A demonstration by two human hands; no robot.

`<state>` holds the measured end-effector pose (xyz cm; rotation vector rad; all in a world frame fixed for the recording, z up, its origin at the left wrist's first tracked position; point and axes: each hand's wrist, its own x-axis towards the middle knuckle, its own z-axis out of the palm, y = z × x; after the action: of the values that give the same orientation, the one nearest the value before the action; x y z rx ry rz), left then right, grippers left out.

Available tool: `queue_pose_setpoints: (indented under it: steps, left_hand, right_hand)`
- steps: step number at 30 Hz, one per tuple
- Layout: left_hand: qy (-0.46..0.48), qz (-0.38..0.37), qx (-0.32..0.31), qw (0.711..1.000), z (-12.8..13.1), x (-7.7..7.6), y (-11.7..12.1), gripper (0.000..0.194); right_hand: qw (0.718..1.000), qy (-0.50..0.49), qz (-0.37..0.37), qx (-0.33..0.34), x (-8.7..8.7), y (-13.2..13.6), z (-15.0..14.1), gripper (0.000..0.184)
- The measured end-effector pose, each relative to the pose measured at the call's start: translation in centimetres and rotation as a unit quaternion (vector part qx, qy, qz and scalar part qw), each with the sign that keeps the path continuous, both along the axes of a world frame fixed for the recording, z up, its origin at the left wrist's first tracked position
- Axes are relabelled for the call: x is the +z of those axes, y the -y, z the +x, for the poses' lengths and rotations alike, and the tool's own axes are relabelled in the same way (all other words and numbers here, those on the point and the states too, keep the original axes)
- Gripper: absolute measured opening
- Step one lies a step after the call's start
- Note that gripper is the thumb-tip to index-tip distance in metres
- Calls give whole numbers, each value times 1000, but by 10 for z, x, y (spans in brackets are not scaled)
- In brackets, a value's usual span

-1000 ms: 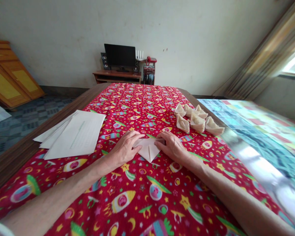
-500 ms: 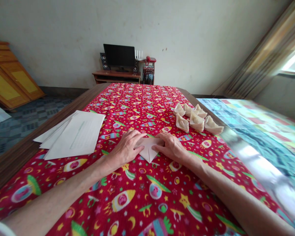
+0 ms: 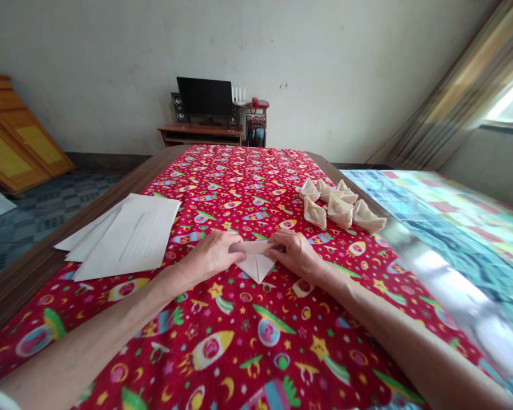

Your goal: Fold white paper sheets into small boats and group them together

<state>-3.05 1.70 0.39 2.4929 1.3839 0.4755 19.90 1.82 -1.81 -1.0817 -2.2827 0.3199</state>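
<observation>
On red cloth (image 3: 250, 310), both hands (image 3: 216, 252) (image 3: 296, 252) have now lifted one edge of the paper (image 3: 257, 262).

Obstacle beyond right grip (image 3: 298, 252): folded papers (image 3: 340, 212)

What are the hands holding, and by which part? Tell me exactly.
The folded white paper: the left hand holds the left end of its far edge, the right hand the right end; its near tip is not held.

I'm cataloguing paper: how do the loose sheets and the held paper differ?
The sheets lie flat; the held paper is folded to a point. The sheets look larger than the held paper. The left hand and right hand grip the held paper; neither touches the sheets. Both look whitish.
</observation>
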Motion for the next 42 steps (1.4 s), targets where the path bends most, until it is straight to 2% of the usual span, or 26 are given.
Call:
queue_pose_setpoints:
  steps: [5, 11, 16, 19, 24, 32, 38, 42]
  left_hand:
    - [26, -8, 9, 1000, -1, -4, -3, 11]
    - [35, 67, 7, 997, 0, -9, -10, 9]
    - [38, 81, 2, 996, -3, -13, -11, 7]
    - [43, 116, -35, 992, -2, -15, -9, 4]
    - [37, 171, -101, 979, 2, -18, -5, 21]
    - [-82, 215, -143, 963, -1, -11, 7, 22]
    - [-135, 200, -145, 959, -3, 0, 19, 29]
    - [-120, 208, -150, 959, -7, -4, 25, 43]
  right_hand:
    - [1000, 17, -8, 22, 5, -2, 6, 4]
    - [995, 33, 89, 31, 2, -9, 4, 9]
    - [992, 55, 112, 28, 0, -11, 3, 9]
    - [989, 71, 130, 28, 0, -9, 3, 11]
    - [982, 79, 163, 53, 2, -5, 4, 19]
    - [958, 157, 218, 98, 9, 5, 8, 26]
    - [950, 205, 199, 127, 14, 12, 12, 24]
    - [952, 217, 173, 129, 18, 17, 15, 23]
